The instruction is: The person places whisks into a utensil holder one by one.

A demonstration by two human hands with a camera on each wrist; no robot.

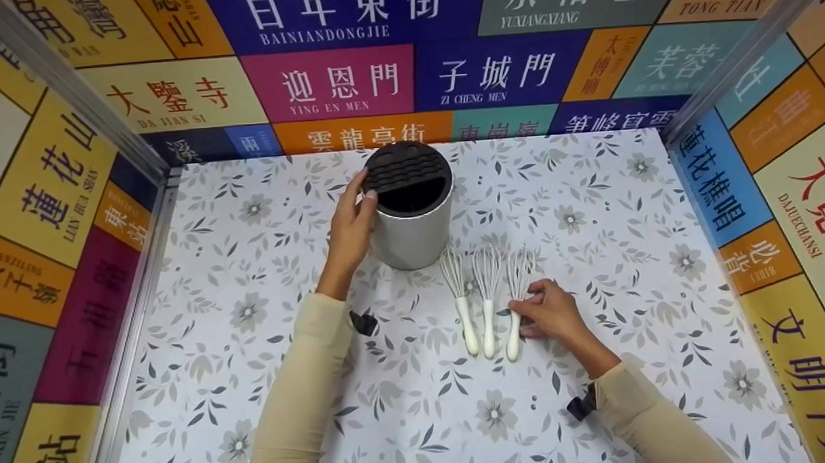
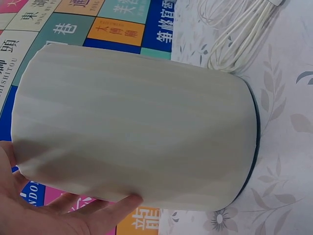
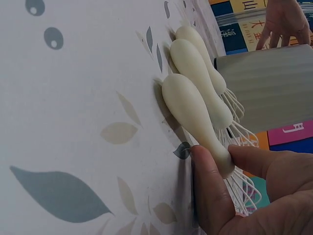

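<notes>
A light grey cylindrical utensil holder (image 1: 413,242) with a black slotted top stands upright on the table. My left hand (image 1: 352,224) rests against its left side, thumb and fingers spread near the rim. The left wrist view shows the fingers (image 2: 115,209) along the holder's smooth wall (image 2: 137,127). Three whisks with cream handles and pale wire loops lie side by side before the holder: a left whisk (image 1: 467,325), a middle whisk (image 1: 488,320) and a right whisk (image 1: 513,336). My right hand (image 1: 552,310) pinches the right whisk's handle (image 3: 188,100) near the wires, between thumb and finger.
A white cloth (image 1: 250,384) with grey flowers and leaves covers the table. Printed panels (image 1: 342,82) with large characters wall it at the back and both sides. Metal posts (image 1: 81,87) stand at the corners. Black straps (image 1: 364,323) hang at both wrists.
</notes>
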